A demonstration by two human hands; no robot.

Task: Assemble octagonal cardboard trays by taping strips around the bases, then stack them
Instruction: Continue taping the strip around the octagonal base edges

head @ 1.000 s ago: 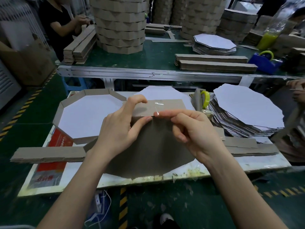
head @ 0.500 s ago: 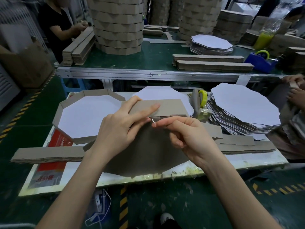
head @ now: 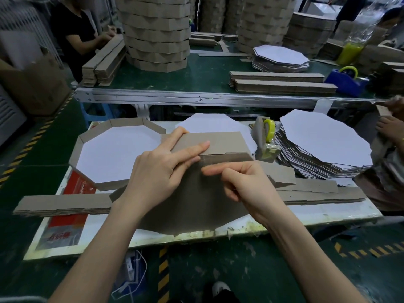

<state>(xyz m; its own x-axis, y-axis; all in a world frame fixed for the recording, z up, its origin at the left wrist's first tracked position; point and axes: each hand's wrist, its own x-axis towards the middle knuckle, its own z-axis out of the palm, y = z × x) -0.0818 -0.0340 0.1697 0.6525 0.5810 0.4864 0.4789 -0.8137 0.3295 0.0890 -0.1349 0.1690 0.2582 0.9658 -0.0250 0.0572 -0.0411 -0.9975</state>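
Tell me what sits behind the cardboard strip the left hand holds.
A white octagonal sheet shows above and right of the strip. The strip and the left hand cover its near part, so its full outline cannot be seen.

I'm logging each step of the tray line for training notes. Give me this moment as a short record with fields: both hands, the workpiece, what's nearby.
left hand: holds the cardboard strip against the base's far edge
right hand: forefinger laid along the seam of strip and base, other fingers curled
base: octagon, grey side up, under both hands
finished tray: on the table, left of the hands
tape dispenser: right of the strip, beside the stack of white octagons
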